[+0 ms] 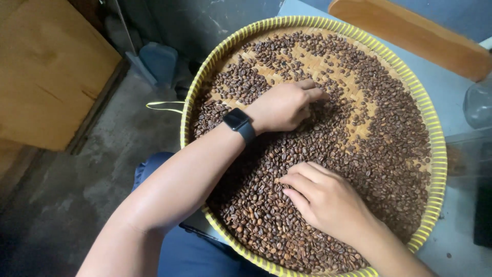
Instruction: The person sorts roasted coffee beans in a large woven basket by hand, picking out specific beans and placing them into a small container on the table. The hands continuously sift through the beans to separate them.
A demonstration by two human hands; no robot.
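Nearest to us, our two bare forearms reach from the bottom edge over a lap in blue trousers point(189, 251). We have a single view, from our head, looking down.

Our left hand point(287, 106), with a black smartwatch point(239, 123) on its wrist, rests on the far middle of a mass of roasted coffee beans point(328, 149). Its fingers are curled loosely and the tips press into the beans; whether any bean is pinched between them we cannot tell.

Our right hand point(320, 197) lies nearer to us, palm down, fingers relaxed and slightly bent, touching the beans without clasping anything.

The beans fill a round woven tray point(313, 65) with a yellow rim point(435, 154). They lie thick on the near side and thin on the far side, where bare weave shows. The tray's near left part juts past a pale table point(451, 241) over our lap.

To the left is a grey concrete floor point(66, 195) and a wooden panel point(46, 66). A wooden board point(410, 36) lies at far right.

We judge that a hard sweep could flick beans over the low rim, and leaning weight on the overhanging edge could tip the tray.
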